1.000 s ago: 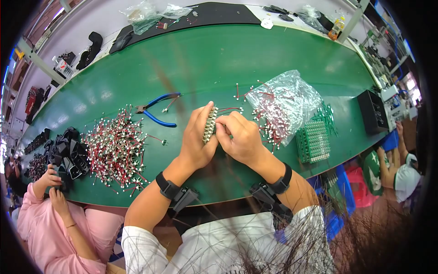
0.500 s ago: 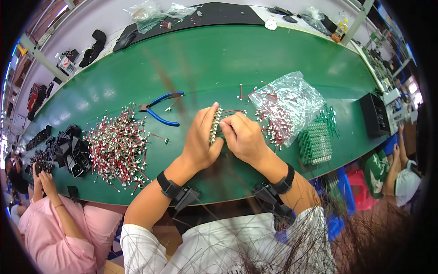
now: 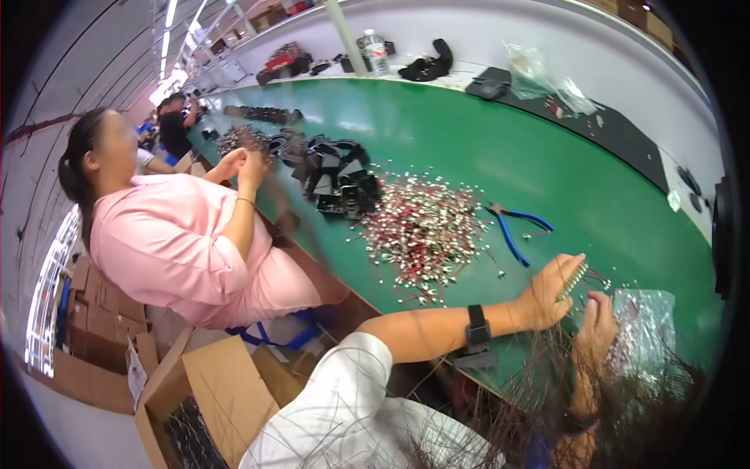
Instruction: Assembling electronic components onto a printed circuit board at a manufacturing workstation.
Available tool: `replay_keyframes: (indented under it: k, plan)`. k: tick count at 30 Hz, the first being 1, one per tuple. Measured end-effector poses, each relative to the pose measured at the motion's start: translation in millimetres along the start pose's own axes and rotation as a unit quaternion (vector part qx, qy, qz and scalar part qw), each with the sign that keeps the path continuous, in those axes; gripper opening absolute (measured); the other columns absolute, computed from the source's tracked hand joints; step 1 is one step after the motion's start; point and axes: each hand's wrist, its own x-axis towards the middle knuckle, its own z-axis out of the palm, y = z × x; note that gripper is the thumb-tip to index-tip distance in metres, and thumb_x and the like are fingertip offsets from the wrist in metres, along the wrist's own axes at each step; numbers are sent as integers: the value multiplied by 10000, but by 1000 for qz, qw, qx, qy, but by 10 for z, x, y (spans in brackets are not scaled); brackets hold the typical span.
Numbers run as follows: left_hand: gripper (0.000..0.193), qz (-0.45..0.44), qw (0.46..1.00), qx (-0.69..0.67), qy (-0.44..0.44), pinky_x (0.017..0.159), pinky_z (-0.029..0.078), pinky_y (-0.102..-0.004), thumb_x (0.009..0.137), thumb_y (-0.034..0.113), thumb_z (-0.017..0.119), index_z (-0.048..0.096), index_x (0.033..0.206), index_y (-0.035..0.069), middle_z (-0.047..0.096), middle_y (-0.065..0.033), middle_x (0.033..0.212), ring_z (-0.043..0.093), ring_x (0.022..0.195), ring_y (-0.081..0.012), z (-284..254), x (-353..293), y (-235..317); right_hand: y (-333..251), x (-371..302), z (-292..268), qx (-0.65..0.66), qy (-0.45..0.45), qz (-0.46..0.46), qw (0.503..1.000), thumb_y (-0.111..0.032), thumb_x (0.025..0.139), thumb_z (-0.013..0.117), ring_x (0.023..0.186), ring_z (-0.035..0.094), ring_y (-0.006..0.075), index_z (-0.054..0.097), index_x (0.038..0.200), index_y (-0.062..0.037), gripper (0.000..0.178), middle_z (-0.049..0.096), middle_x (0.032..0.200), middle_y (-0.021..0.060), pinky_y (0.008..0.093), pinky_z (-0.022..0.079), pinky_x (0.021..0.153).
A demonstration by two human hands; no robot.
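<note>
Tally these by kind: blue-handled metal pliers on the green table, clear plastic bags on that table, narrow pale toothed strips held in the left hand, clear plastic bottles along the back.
Blue-handled metal pliers: 1
Clear plastic bag: 1
Narrow pale toothed strip in the left hand: 1
Clear plastic bottle: 1
Total: 4

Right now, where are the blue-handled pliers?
Head view, right of centre: the pliers lie on the green table, right of the connector heap, above the left hand in the picture.
</note>
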Motion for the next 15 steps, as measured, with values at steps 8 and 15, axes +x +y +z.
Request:
replay_keyframes:
  k: [8, 15]
  plan:
    - [740, -13, 1000, 4, 16, 1025, 415, -393, 725, -20, 515, 376, 1450, -56, 485, -234, 1282, 504, 1183, -398, -111, 12, -128, 222, 57, 241, 146, -43, 26, 988, -79, 978, 462, 703, 459, 100, 629, 1091, 39, 234, 516, 798, 21, 267, 378, 622]
    - [739, 4, 1000, 1, 21, 1031, 412, -404, 720, -28, 519, 377, 1444, -61, 481, -238, 1288, 499, 1189, -407, -107, 3, -145, 333, 41, 235, 161, -72, 77, 981, -79, 986, 479, 610, 373, 54, 642, 1037, 25, 200, 440, 686, -40, 262, 288, 540]
